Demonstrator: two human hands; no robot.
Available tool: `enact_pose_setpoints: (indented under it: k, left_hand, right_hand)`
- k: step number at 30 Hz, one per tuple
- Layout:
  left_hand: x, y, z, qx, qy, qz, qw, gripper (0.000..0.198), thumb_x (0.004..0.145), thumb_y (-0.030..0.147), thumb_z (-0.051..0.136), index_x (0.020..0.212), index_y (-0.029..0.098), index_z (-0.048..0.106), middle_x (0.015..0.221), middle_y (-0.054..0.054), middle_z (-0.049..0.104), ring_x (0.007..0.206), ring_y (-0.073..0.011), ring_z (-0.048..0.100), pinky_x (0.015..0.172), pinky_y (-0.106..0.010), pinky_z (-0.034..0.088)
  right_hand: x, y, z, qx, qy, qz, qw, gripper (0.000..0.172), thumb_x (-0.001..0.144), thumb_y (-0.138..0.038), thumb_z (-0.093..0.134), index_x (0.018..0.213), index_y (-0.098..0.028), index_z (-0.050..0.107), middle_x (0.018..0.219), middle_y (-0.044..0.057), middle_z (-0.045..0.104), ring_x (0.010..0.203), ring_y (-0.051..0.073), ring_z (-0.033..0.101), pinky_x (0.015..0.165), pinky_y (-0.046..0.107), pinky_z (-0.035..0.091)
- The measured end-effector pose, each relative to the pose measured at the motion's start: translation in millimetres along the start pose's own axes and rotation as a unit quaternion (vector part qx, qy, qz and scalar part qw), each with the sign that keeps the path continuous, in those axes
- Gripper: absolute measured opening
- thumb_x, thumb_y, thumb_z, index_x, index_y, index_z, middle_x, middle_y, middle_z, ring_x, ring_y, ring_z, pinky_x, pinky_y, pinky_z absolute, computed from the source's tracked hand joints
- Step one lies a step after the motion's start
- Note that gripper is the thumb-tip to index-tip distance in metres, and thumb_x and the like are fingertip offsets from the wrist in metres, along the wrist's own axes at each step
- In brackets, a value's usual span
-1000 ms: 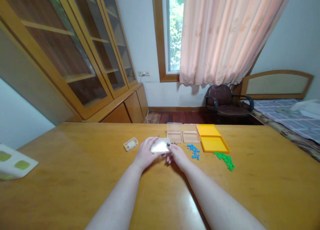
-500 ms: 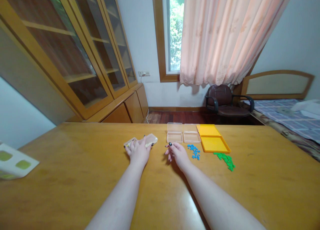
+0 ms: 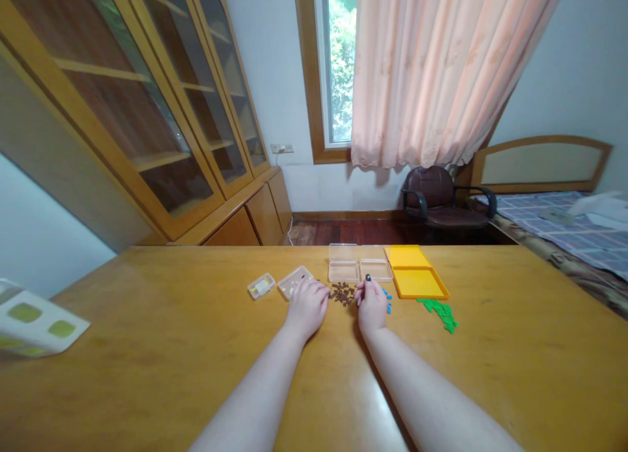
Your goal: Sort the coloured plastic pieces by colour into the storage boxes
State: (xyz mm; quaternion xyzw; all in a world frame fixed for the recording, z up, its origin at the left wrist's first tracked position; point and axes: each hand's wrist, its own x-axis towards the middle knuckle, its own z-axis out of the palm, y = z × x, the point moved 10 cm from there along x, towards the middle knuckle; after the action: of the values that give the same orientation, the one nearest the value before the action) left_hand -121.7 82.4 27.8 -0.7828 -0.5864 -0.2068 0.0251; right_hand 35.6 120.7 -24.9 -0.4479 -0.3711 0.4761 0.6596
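Note:
A loose pile of small brown pieces (image 3: 342,293) lies on the table between my two hands. My left hand (image 3: 308,306) rests at its left edge, fingers apart and slightly bent, holding nothing visible. On the pile's right side, my right hand (image 3: 371,306) is curled closed with the thumb uppermost; whatever its fingers hold is hidden. It partly covers some small blue pieces (image 3: 388,301). Just beyond my left hand sits a clear plastic box (image 3: 293,280) with a few small bits inside. Left of that is a smaller clear case (image 3: 261,286) with yellow and white contents.
Two clear lidded boxes (image 3: 343,271) stand open along the far table edge. Beside them an open yellow box (image 3: 420,284) has green pieces (image 3: 443,314) in front. A white carton (image 3: 42,321) with green patches is at far left. A chair (image 3: 432,193) stands beyond the table.
My left hand has left the clear boxes and moved right. Brown pieces now show on the table between my hands. My right hand has shifted right, covering part of the blue pieces.

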Motion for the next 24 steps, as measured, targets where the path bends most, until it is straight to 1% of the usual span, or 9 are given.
enact_pose_setpoints:
  k: [2, 5, 7, 9, 10, 12, 14, 17, 24]
  left_hand:
    - [6.8, 9.8, 4.4, 0.009, 0.003, -0.011, 1.000, 0.027, 0.084, 0.024, 0.048, 0.106, 0.025, 0.063, 0.113, -0.006, 0.061, 0.109, -0.0243, 0.047, 0.103, -0.046, 0.025]
    - [22.9, 15.1, 13.4, 0.014, 0.000, -0.049, 0.999, 0.029, 0.084, 0.024, 0.047, 0.110, 0.024, 0.061, 0.117, -0.007, 0.059, 0.105, -0.0253, 0.047, 0.096, -0.045, 0.031]
    - [33.4, 14.0, 16.3, 0.013, 0.003, -0.071, 0.997, 0.029, 0.086, 0.024, 0.042, 0.108, 0.024, 0.062, 0.116, -0.007, 0.060, 0.103, -0.0259, 0.046, 0.092, -0.045, 0.032]
    - [40.7, 9.7, 18.4, 0.014, 0.000, -0.089, 0.996, 0.028, 0.087, 0.025, 0.041, 0.100, 0.025, 0.066, 0.112, -0.008, 0.062, 0.100, -0.0274, 0.045, 0.087, -0.045, 0.033]
    - [42.8, 7.2, 19.3, 0.017, -0.004, -0.094, 0.995, 0.027, 0.087, 0.025, 0.042, 0.094, 0.025, 0.068, 0.110, -0.008, 0.063, 0.098, -0.0278, 0.045, 0.085, -0.045, 0.033]
    - [44.4, 2.6, 20.3, 0.025, -0.009, -0.097, 0.995, 0.026, 0.086, 0.024, 0.043, 0.088, 0.025, 0.069, 0.100, -0.009, 0.066, 0.094, -0.0278, 0.044, 0.082, -0.044, 0.033]
    - [43.4, -0.9, 20.4, 0.034, -0.009, -0.096, 0.995, 0.026, 0.085, 0.023, 0.043, 0.088, 0.025, 0.069, 0.093, -0.009, 0.066, 0.090, -0.0272, 0.045, 0.080, -0.043, 0.033]
    - [41.4, -1.3, 22.6, 0.038, -0.017, -0.079, 0.996, 0.027, 0.084, 0.020, 0.043, 0.092, 0.026, 0.068, 0.091, -0.009, 0.067, 0.089, -0.0265, 0.045, 0.079, -0.042, 0.032]
    - [43.8, -5.7, 27.1, 0.050, -0.046, -0.104, 0.992, 0.022, 0.085, 0.028, 0.048, 0.084, 0.027, 0.070, 0.087, -0.005, 0.065, 0.089, -0.0225, 0.047, 0.076, -0.035, 0.031]
  right_hand:
    - [2.3, 9.4, -8.9, -0.014, 0.027, 0.030, 0.999, 0.034, 0.081, -0.049, 0.042, 0.057, -0.025, 0.043, 0.036, -0.008, 0.030, 0.034, 0.011, 0.028, 0.038, 0.026, 0.022]
    - [4.5, 16.0, -5.4, -0.029, -0.018, 0.053, 0.998, 0.033, 0.078, -0.045, 0.044, 0.053, -0.025, 0.041, 0.036, -0.008, 0.029, 0.034, 0.011, 0.027, 0.038, 0.026, 0.022]
    - [1.5, 19.8, 5.7, -0.053, -0.107, 0.074, 0.990, 0.032, 0.076, -0.044, 0.049, 0.052, -0.023, 0.044, 0.037, -0.008, 0.032, 0.035, 0.009, 0.028, 0.039, 0.024, 0.020]
    - [-8.7, 25.1, 20.0, -0.095, -0.233, 0.099, 0.963, 0.031, 0.071, -0.043, 0.056, 0.051, -0.021, 0.048, 0.036, -0.008, 0.035, 0.034, 0.008, 0.028, 0.038, 0.023, 0.018]
    - [-12.3, 26.0, 20.7, -0.105, -0.264, 0.105, 0.953, 0.030, 0.070, -0.043, 0.058, 0.052, -0.020, 0.049, 0.035, -0.008, 0.035, 0.033, 0.008, 0.027, 0.038, 0.023, 0.017]
    - [-13.2, 20.7, 16.4, -0.078, -0.275, 0.096, 0.954, 0.029, 0.074, -0.045, 0.054, 0.059, -0.020, 0.052, 0.036, -0.008, 0.037, 0.034, 0.008, 0.029, 0.039, 0.022, 0.019]
    - [-13.3, 16.7, 15.0, -0.049, -0.280, 0.092, 0.954, 0.029, 0.078, -0.046, 0.050, 0.065, -0.020, 0.053, 0.037, -0.009, 0.038, 0.034, 0.008, 0.029, 0.039, 0.022, 0.020]
    - [-20.7, 20.9, 25.7, -0.082, -0.338, 0.107, 0.931, 0.029, 0.075, -0.047, 0.055, 0.069, -0.018, 0.056, 0.038, -0.008, 0.041, 0.033, 0.007, 0.032, 0.039, 0.021, 0.019]
    - [-17.1, 21.5, 29.0, -0.063, -0.320, 0.097, 0.940, 0.042, 0.076, -0.056, 0.047, 0.073, -0.016, 0.059, 0.034, -0.007, 0.040, 0.031, 0.007, 0.029, 0.037, 0.022, 0.018]
